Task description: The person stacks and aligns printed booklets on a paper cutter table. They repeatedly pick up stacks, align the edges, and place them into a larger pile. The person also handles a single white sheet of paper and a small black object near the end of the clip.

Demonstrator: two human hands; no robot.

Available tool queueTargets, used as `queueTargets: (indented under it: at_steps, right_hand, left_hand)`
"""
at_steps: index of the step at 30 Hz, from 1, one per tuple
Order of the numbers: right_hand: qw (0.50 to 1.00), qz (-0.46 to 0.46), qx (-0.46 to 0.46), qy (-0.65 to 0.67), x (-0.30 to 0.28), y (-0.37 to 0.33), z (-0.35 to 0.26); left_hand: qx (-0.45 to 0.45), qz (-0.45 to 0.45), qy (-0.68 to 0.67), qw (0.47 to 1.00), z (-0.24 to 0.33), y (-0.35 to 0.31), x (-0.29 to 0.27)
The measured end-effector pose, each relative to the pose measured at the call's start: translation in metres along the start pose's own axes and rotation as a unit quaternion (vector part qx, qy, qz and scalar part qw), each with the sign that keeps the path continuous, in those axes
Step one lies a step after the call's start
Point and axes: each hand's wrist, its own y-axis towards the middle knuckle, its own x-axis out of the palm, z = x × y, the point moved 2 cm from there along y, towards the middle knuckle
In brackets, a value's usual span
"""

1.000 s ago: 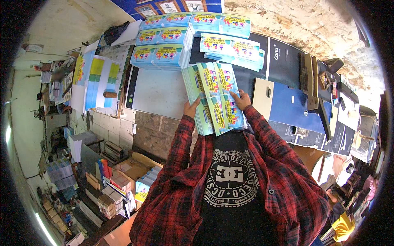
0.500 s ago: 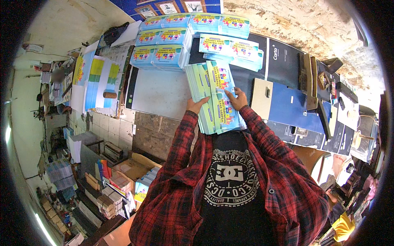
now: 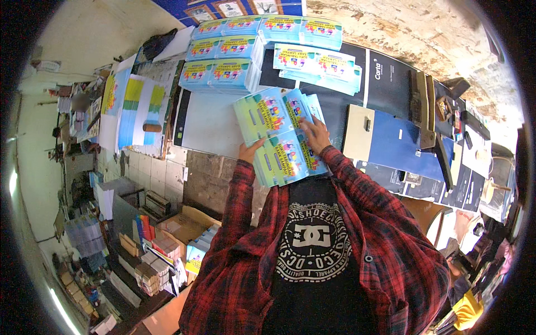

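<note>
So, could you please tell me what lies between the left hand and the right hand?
In the head view, a fanned stack of printed sheets lies between the left hand and the right hand, touched by both.

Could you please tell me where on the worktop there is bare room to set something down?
The pale panel is bare between the neat booklet stacks and its near edge, left of the held booklets. The black panel has room between the loose booklet pile and the wooden bars. It is crowded at the stacks and around the bars.
</note>
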Motion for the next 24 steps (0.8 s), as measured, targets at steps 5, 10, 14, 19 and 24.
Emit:
queueTargets:
  at_steps: [5, 10, 14, 19, 24]
  right_hand:
    - [0.987, -0.088, 0.101, -0.086, 0.006, 0.004, -0.022]
    - [0.992, -0.107, 0.068, -0.015, -0.011, 0.010, 0.004]
    - [0.989, -0.121, 0.082, -0.038, -0.015, 0.009, 0.009]
    - [0.975, -0.124, 0.149, -0.106, 0.007, 0.010, -0.038]
    - [0.976, -0.127, 0.157, -0.086, 0.005, 0.011, -0.035]
  left_hand:
    - [-0.029, 0.023, 0.010, 0.999, -0.010, 0.008, 0.030]
    - [-0.011, 0.024, 0.012, 1.000, 0.001, 0.003, 0.020]
    - [-0.031, 0.034, 0.023, 0.999, 0.005, -0.003, -0.004]
    - [-0.026, 0.028, 0.035, 0.999, 0.018, -0.003, 0.016]
    - [-0.015, 0.045, 0.055, 0.997, 0.006, 0.006, 0.025]
